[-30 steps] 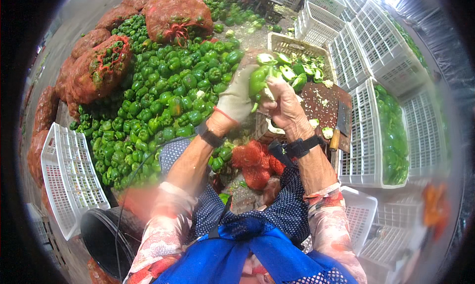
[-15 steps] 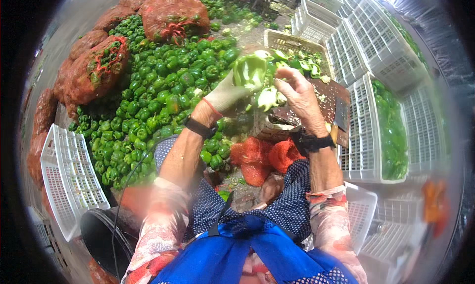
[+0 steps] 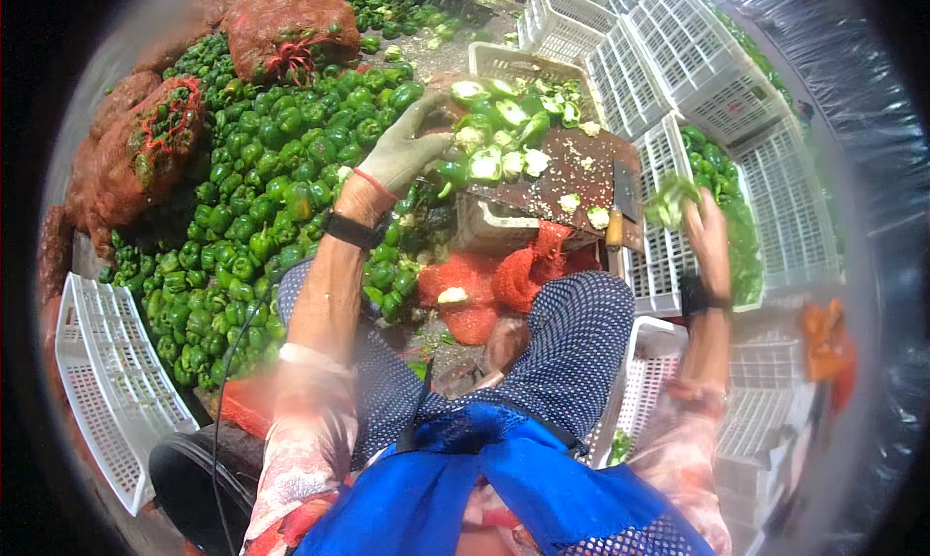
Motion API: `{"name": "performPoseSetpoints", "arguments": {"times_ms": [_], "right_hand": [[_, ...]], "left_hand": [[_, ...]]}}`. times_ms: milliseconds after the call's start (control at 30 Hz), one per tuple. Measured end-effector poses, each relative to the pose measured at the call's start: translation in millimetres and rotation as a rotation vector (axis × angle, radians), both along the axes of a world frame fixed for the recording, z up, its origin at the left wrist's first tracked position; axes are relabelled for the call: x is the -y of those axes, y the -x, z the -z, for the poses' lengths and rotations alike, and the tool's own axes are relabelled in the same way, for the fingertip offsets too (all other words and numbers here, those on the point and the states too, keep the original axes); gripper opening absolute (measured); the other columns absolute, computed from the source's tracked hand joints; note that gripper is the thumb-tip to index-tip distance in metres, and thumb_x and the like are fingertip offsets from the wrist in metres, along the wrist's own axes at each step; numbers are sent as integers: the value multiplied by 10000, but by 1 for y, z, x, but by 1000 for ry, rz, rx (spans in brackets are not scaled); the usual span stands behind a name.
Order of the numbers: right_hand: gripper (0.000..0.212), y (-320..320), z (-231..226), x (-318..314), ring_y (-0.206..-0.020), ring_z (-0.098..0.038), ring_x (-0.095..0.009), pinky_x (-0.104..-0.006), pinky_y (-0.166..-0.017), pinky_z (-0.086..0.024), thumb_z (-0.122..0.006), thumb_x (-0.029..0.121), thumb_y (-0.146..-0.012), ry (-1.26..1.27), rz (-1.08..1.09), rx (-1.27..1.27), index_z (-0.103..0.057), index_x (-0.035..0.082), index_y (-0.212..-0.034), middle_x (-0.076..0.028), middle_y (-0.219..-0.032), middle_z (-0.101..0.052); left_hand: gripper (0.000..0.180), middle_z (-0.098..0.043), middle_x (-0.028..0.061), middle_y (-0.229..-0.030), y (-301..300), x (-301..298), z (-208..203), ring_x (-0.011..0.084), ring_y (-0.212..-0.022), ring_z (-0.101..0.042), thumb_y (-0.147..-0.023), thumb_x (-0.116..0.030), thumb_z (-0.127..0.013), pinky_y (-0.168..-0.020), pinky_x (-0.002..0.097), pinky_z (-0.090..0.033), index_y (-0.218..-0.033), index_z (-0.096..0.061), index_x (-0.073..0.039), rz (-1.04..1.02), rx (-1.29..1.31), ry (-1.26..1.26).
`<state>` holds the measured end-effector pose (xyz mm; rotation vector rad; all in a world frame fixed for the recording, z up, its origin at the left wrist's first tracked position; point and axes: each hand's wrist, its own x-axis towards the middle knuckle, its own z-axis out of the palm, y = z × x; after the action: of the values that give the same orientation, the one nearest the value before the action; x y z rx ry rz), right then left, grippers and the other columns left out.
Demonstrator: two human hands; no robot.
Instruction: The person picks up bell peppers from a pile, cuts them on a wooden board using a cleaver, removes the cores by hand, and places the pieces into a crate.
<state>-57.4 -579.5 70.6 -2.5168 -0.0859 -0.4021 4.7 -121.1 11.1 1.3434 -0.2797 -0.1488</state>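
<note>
My left hand, in a pale glove, is at the left edge of a brown cutting board. Its fingers are curved and apart, with nothing between them, beside several cut peppers and pale cores. A knife with a wide dark blade and wooden handle lies along the board's right side. My bare right hand is off to the right, closed on a piece of green pepper, somewhat blurred. It is over the near side of a white crate with green peppers inside.
A heap of whole green peppers covers the floor at left, backed by red mesh sacks. White crates stand stacked at the far right. A crate tilts at lower left. Red netting lies between my legs.
The right hand has moved right from above the board to the crate, carrying pepper. My left hand no longer holds the hollow pepper and is lower, beside the cut peppers. The view has shifted.
</note>
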Motion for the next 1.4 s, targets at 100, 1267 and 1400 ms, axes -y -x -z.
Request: {"name": "performPoseSetpoints", "arguments": {"times_ms": [100,1267,1400], "right_hand": [[424,93,21,87,-1043,-585,-429,-470,-877,-470,-488,177,-831,497,416,-327,-533,26,-1225,-281,-1091,-615],[458,-199,107,-154,-936,-641,-277,-421,-824,-507,-552,305,-868,-39,-44,-327,-537,-21,-1189,-195,-1061,-658],[449,-212,131,-150,-720,-649,-259,-388,-684,-517,-522,198,-836,-61,-24,-267,-513,-93,-1178,-191,-907,-668]], "left_hand": [[611,-458,177,-1357,7,-10,-6,161,-872,-631,-874,-56,-560,-587,250,-550,-1434,-318,-28,-37,11,-74],[431,-607,52,-1187,5,-2,-3,103,-1027,-570,-902,-47,-533,-882,243,-481,-1330,-491,-32,-135,27,-358],[424,-602,68,-1205,4,8,-1,131,-1080,-567,-906,-57,-535,-919,259,-473,-1326,-493,-25,-122,27,-338]]}}
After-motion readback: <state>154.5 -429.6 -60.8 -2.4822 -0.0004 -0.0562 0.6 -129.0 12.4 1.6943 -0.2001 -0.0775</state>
